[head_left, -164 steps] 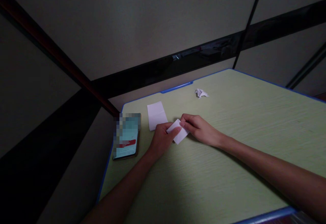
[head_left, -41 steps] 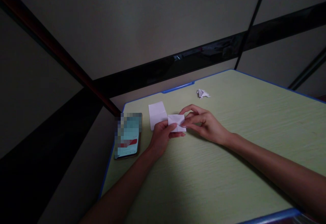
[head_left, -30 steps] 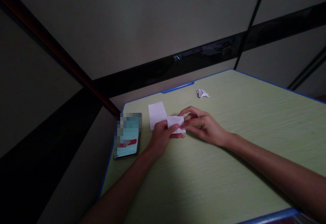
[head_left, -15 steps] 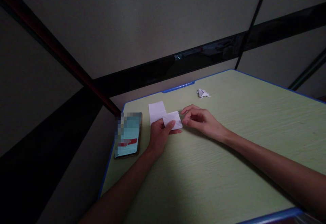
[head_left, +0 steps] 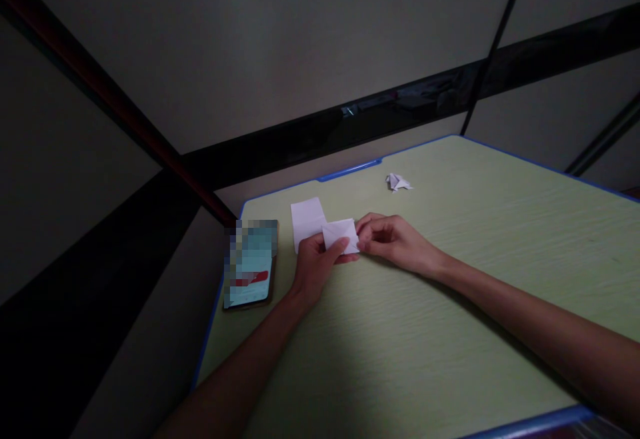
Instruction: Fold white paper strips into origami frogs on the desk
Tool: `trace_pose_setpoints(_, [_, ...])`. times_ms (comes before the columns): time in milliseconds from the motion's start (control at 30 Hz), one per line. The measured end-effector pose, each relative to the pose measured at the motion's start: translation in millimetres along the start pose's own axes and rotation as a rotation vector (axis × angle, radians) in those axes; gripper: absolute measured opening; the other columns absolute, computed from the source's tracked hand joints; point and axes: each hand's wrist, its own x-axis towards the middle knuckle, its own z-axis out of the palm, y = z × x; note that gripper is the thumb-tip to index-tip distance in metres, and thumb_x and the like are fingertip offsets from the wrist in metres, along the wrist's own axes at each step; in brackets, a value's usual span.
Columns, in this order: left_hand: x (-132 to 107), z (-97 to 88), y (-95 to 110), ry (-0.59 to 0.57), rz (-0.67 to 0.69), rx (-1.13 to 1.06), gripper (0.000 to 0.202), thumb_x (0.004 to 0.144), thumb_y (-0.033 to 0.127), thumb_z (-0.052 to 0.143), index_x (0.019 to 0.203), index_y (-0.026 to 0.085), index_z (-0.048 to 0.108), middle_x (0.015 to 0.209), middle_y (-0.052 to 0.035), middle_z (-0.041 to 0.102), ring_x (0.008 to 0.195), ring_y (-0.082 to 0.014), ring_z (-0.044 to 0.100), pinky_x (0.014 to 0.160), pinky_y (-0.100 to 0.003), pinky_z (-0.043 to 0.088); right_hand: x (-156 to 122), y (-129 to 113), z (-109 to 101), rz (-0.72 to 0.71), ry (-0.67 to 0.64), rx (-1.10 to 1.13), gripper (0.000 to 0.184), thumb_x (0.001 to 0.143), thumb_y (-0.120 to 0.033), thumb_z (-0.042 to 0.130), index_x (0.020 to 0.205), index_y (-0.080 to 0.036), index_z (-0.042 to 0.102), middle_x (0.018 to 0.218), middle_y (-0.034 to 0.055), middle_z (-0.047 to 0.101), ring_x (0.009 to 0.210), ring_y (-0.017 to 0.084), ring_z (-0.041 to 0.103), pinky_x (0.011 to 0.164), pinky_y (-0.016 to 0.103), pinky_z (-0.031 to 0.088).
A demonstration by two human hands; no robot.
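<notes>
A small folded piece of white paper [head_left: 336,231], with crease lines across its face, is held just over the table. My left hand [head_left: 316,262] grips it from the near left, thumb on top and fingers underneath. At the paper's right edge, my right hand [head_left: 393,242] has its thumb and fingers closed on the corner; the fingertips are partly hidden behind the paper. Another white sheet of paper [head_left: 306,216] lies flat just beyond my left hand, which covers its near part.
A smartphone [head_left: 253,266] with its screen lit lies at the table's left edge. A small folded-paper figure [head_left: 399,182] sits toward the back. The pale green table [head_left: 450,332] has a blue rim and stands against a panelled wall [head_left: 320,46].
My right hand's fingers have closed in from just beside the folded paper onto its right edge. The left hand and the paper have shifted slightly right.
</notes>
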Motion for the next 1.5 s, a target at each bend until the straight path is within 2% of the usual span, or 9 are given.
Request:
trace_pose_setpoints(367, [-1.6, 0.5, 2.8, 0.048, -0.015, 0.032, 0.016, 0.056, 0.021, 0.067, 0.064, 0.008, 0.064, 0.061, -0.0006, 0.065, 0.053, -0.0118, 0.059, 0.052, -0.023, 0.052, 0.7, 1.4, 1.3, -0.008, 0.0, 0.024, 0.007, 0.063, -0.012, 0.053, 0.056, -0.012, 0.054, 0.079, 0.004, 0.048, 0.066, 0.011, 0.048, 0.061, 0.026, 0.038])
trace_pose_setpoints(633, [-3.6, 0.4, 4.4, 0.019, 0.001, 0.063, 0.016, 0.056, 0.021, 0.066, 0.065, 0.008, 0.064, 0.058, -0.0014, 0.064, 0.05, -0.0124, 0.059, 0.049, -0.023, 0.05, 0.9, -2.4, 2.5, 0.174, -0.003, 0.08, 0.01, 0.068, -0.022, 0.052, 0.065, -0.013, 0.049, 0.056, -0.0018, 0.048, 0.051, 0.008, 0.044, 0.05, 0.022, 0.032])
trace_pose_setpoints(933, [-5.4, 1.4, 5.3, -0.024, -0.022, 0.083, 0.016, 0.057, 0.019, 0.065, 0.068, 0.008, 0.063, 0.058, -0.002, 0.065, 0.048, -0.013, 0.06, 0.047, -0.022, 0.048, 0.8, -1.3, 2.3, 0.185, -0.068, 0.089, 0.012, 0.07, -0.022, 0.05, 0.062, -0.013, 0.047, 0.05, -0.0038, 0.045, 0.045, 0.005, 0.039, 0.045, 0.02, 0.027])
trace_pose_setpoints(1200, [-5.1, 1.4, 5.5, -0.08, -0.042, 0.042, 0.016, 0.058, 0.019, 0.064, 0.069, 0.007, 0.063, 0.06, -0.0027, 0.065, 0.047, -0.0114, 0.059, 0.046, -0.02, 0.048, -0.3, -5.1, 2.4, 0.147, -0.072, 0.058, 0.018, 0.071, -0.023, 0.049, 0.057, -0.014, 0.043, 0.05, -0.0039, 0.043, 0.044, 0.005, 0.036, 0.044, 0.02, 0.025])
trace_pose_setpoints(1367, [-1.1, -2.2, -1.8, -0.122, -0.024, -0.059, 0.018, 0.06, 0.022, 0.063, 0.068, 0.006, 0.063, 0.057, -0.0043, 0.064, 0.043, -0.0101, 0.056, 0.045, -0.02, 0.047, -0.4, -6.2, 2.7, 0.129, -0.063, 0.101, 0.017, 0.07, -0.024, 0.05, 0.058, -0.014, 0.044, 0.051, -0.0038, 0.043, 0.047, 0.006, 0.038, 0.046, 0.021, 0.027])
trace_pose_setpoints(1500, [-0.9, -1.7, -1.6, -0.14, -0.026, -0.051, 0.018, 0.06, 0.024, 0.061, 0.065, 0.007, 0.061, 0.054, -0.0042, 0.063, 0.041, -0.0097, 0.055, 0.045, -0.021, 0.047, -0.5, -5.3, 2.8, 0.162, -0.059, 0.095, 0.015, 0.069, -0.022, 0.049, 0.058, -0.014, 0.043, 0.051, -0.0033, 0.044, 0.047, 0.007, 0.039, 0.047, 0.021, 0.028])
